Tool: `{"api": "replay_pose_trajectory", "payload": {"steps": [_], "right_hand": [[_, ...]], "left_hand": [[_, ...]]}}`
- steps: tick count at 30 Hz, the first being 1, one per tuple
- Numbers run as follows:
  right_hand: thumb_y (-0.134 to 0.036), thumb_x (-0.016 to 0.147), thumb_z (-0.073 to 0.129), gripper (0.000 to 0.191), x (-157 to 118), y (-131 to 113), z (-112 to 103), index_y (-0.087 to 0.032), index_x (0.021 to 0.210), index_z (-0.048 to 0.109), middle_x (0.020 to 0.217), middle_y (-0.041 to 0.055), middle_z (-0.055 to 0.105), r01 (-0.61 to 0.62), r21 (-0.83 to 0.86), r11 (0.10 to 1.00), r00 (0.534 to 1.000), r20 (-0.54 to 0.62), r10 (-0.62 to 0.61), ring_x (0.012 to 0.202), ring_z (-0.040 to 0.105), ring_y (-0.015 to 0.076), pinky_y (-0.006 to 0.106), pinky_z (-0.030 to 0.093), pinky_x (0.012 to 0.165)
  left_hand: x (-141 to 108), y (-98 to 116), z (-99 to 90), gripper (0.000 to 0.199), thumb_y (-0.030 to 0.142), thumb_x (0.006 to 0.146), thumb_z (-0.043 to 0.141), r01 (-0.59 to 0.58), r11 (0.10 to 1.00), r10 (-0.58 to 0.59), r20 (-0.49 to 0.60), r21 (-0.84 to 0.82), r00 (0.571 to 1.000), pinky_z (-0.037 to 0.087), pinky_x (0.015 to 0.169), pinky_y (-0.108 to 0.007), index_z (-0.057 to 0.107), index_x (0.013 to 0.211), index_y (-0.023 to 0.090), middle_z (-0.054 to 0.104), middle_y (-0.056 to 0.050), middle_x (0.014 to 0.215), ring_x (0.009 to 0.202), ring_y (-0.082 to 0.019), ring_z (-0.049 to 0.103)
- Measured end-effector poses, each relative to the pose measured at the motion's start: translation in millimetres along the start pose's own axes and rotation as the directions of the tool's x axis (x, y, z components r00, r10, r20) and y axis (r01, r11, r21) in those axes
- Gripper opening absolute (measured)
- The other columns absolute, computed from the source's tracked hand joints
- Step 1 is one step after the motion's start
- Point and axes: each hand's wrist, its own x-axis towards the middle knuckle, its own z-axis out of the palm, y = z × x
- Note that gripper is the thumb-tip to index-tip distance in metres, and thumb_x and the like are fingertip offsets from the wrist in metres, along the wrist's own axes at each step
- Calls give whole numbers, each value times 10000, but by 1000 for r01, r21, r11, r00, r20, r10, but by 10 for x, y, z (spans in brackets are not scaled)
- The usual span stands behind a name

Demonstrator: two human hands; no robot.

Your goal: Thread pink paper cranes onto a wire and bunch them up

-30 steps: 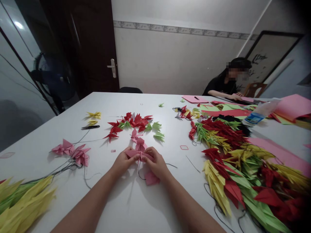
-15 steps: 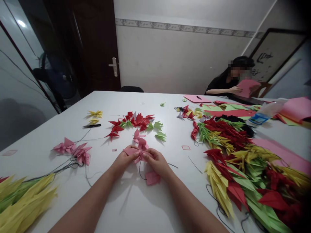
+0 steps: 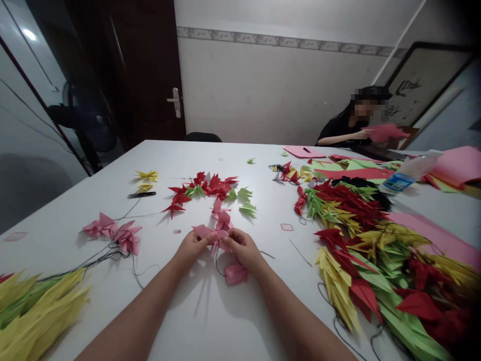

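Note:
A pink folded-paper crane (image 3: 217, 237) is held between both hands above the table. My left hand (image 3: 194, 246) pinches its left side between thumb and fingers, and my right hand (image 3: 242, 247) pinches the right side. Just beyond it lie more pink paper cranes (image 3: 222, 216). A dark cord (image 3: 217, 262) hangs from the held crane and runs to a pink paper piece (image 3: 236, 274) by my right wrist. Farther back sit red paper cranes (image 3: 214, 185) and green ones (image 3: 247, 210).
Pink cranes (image 3: 116, 233) on dark cords lie left, near small black scissors (image 3: 142, 194). Yellow-green strings of cranes (image 3: 45, 311) fill the near left corner. Piled crane strings (image 3: 376, 250) and a plastic bottle (image 3: 402, 178) stand right. Across the table a person (image 3: 347, 125) holds pink paper.
My hands have shifted slightly, and the held crane's wings now look more spread and tilted. The pink piece on the cord has turned a little. The other person's pink paper has tipped flatter.

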Motion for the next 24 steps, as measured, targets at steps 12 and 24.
{"api": "replay_pose_trajectory", "payload": {"steps": [12, 24], "right_hand": [[-383, 778, 458, 220, -12, 8, -18, -189, 674, 452, 608, -46, 409, 72, -93, 993, 992, 111, -62, 575, 375, 99, 224, 310, 556], [-443, 736, 536, 282, -1, -13, 5, -170, 668, 521, 590, -42, 428, 6, 11, 1000, 998, 58, -6, 563, 367, 93, 219, 285, 535]], "left_hand": [[-39, 83, 10, 316, 401, 693, 591, 6, 999, -4, -34, 54, 999, 427, 699, -266, 616, 860, 134, 638, -41, 783, 746, -163, 573], [-19, 36, 0, 295, 435, 691, 611, -46, 996, 52, -87, 72, 995, 405, 604, -226, 561, 757, 153, 560, 7, 708, 645, -121, 524]]}}
